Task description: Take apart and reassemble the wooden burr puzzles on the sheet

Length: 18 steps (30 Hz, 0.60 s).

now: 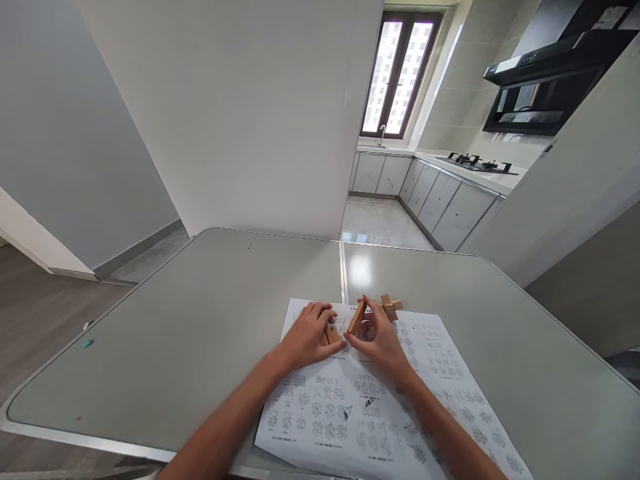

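Over the printed sheet point(300, 448), the left hand point(311, 335) is curled around wooden blocks point(332, 336), while just beside it the right hand point(381, 340) pinches a wooden bar point(357, 317) end to end, long axis slanting away and slightly rightward, a wooden cross point(390, 308) lying just beyond.

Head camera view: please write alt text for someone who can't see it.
A person's right hand grips a wooden stick while the left hand curls around wooden pieces, over a sheet of printed diagrams on a table. Beyond them lies a cross-shaped wooden piece; a kitchen shows at upper right.
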Each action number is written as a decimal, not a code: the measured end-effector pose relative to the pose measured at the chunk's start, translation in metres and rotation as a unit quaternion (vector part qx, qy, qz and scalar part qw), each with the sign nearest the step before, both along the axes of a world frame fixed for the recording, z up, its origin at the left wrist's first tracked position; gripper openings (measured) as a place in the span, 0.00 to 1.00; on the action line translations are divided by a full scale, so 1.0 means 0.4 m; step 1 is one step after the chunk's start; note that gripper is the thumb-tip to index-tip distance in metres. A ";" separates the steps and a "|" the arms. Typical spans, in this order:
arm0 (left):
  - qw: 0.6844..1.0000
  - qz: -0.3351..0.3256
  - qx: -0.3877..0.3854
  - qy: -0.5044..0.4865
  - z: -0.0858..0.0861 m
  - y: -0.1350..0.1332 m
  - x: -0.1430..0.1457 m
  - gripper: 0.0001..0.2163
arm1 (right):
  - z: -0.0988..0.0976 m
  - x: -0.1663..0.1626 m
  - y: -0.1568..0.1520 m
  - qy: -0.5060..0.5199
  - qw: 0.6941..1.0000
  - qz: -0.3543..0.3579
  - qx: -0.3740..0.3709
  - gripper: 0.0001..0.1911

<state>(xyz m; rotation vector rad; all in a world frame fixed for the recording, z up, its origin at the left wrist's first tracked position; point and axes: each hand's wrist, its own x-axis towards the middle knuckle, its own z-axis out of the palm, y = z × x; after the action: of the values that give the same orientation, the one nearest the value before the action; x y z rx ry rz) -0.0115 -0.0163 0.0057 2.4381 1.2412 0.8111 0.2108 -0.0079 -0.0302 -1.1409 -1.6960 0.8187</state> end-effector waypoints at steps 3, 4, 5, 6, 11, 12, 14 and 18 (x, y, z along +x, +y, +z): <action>1.000 0.020 0.005 -0.003 -0.002 0.000 -0.001 0.22 | 0.000 0.002 0.000 -0.056 0.998 -0.008 0.020 0.42; 1.000 0.017 0.006 -0.005 -0.001 -0.001 -0.001 0.22 | 0.000 0.004 0.001 -0.068 0.997 -0.006 0.022 0.42; 1.000 0.010 0.008 -0.008 0.000 -0.002 -0.001 0.23 | 0.000 0.007 0.001 -0.078 0.997 -0.003 0.021 0.42; 1.000 0.002 0.008 -0.010 0.002 -0.004 -0.001 0.24 | 0.000 0.010 0.001 -0.087 0.996 0.004 0.021 0.42; 1.000 -0.027 -0.005 0.002 0.013 -0.007 -0.002 0.31 | 0.007 0.019 0.001 -0.110 0.992 0.052 0.026 0.42; 1.000 -0.030 -0.009 0.002 0.015 -0.008 -0.003 0.31 | 0.008 0.019 0.001 -0.109 0.992 0.061 0.030 0.41; 0.999 -0.037 -0.016 0.001 0.017 -0.008 -0.004 0.32 | 0.011 0.019 0.001 -0.105 0.991 0.077 0.035 0.40; 0.998 -0.056 -0.019 0.003 0.017 -0.008 -0.006 0.37 | 0.021 0.017 -0.002 -0.090 0.990 0.102 0.036 0.38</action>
<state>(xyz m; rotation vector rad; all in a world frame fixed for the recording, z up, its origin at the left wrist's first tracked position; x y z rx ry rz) -0.0138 -0.0196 0.0125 2.4554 1.1000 0.7434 0.2175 -0.0087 -0.0220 -1.0279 -2.0014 0.7900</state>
